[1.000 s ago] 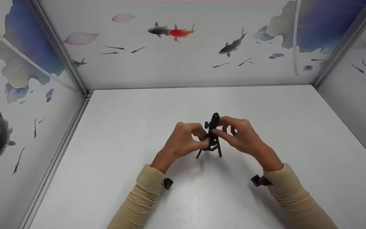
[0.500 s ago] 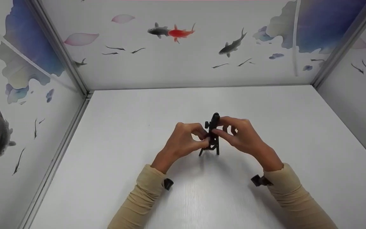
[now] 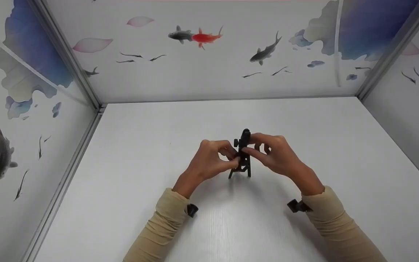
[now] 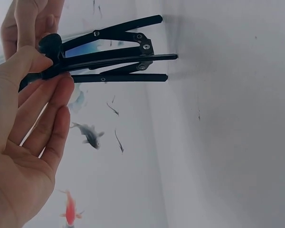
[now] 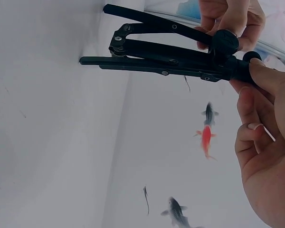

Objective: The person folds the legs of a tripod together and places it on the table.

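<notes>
Fingers of the left hand [image 3: 209, 156] are pinching a small black tripod [image 3: 245, 140] near where its legs [image 4: 137, 23] are meeting, while the right hand [image 3: 278, 154] is pinching it higher up. Between them it is standing roughly upright over the white table [image 3: 151, 127]; whether its feet are bearing weight, I cannot tell. It is looking light, stiff and perhaps slightly slick, with the hinges probably its weakest points, so its thick upper part seems best for taking hold. The head view is hiding much of its middle behind fingers; the left wrist view is showing three legs and hinged braces [image 4: 118, 35], and the right wrist view a round knob [image 5: 225, 42]. Beyond, printed fish [image 3: 206, 37] are decorating the wall [image 3: 224, 82].
</notes>
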A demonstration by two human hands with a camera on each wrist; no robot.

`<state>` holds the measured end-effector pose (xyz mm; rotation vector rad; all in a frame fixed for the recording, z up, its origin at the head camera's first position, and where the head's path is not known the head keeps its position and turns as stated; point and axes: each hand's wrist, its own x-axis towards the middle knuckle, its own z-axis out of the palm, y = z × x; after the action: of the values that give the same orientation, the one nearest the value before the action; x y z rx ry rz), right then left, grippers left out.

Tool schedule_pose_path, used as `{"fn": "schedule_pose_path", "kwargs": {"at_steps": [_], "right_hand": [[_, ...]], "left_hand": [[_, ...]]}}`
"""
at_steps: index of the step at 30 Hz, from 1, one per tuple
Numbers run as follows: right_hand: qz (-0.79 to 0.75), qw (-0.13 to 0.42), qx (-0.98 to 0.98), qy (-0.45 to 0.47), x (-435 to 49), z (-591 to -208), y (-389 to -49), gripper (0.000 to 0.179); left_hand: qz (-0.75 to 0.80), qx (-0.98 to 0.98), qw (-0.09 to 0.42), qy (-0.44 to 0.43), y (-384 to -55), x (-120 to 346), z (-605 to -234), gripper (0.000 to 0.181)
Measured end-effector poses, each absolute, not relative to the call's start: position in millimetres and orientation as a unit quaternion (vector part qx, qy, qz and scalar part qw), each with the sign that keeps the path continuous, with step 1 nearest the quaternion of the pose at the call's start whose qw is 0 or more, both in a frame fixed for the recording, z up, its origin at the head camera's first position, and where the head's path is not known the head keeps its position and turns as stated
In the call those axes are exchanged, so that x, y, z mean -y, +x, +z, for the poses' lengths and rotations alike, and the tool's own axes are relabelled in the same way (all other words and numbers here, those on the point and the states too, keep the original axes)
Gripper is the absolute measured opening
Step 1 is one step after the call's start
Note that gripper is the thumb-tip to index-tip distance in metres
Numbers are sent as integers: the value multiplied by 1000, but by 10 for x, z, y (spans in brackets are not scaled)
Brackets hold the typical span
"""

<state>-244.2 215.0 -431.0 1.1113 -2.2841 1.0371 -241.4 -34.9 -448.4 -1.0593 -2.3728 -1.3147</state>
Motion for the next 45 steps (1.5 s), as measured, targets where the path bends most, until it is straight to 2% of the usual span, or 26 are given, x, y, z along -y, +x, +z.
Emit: {"fn": "schedule_pose_path", "kwargs": {"at_steps": [7, 11, 14, 18, 21, 27, 37, 45], "right_hand": [[361, 176, 828, 392, -2169, -4292, -2452, 26], [348, 128, 844, 387, -2228, -4257, -2442, 29], [333, 88, 866, 363, -2283, -4229, -2421, 41], [296, 22, 900, 319, -2328, -4230, -2396, 51], [256, -33, 917, 303, -2324, -4271, -2392, 41], [213, -95, 919, 317, -2251, -4382, -2428, 23], [222, -85, 912, 336, -2196, -4452, -2440, 17], [227, -81, 903, 355, -2180, -4464, -2447, 17]], "left_hand": [[-474, 809, 71, -341, -2436, 395, -4484, 10], [-480, 815, 29, -324, -2441, 455, -4467, 22], [-472, 824, -17, -313, -2452, 503, -4457, 30], [-444, 833, -79, -321, -2479, 531, -4497, 26], [-424, 834, -100, -340, -2504, 521, -4554, 22], [-408, 834, -95, -359, -2523, 507, -4614, 22], [-411, 837, -79, -352, -2527, 465, -4641, 19], [-380, 850, -39, -362, -2514, 436, -4659, 16]]}}
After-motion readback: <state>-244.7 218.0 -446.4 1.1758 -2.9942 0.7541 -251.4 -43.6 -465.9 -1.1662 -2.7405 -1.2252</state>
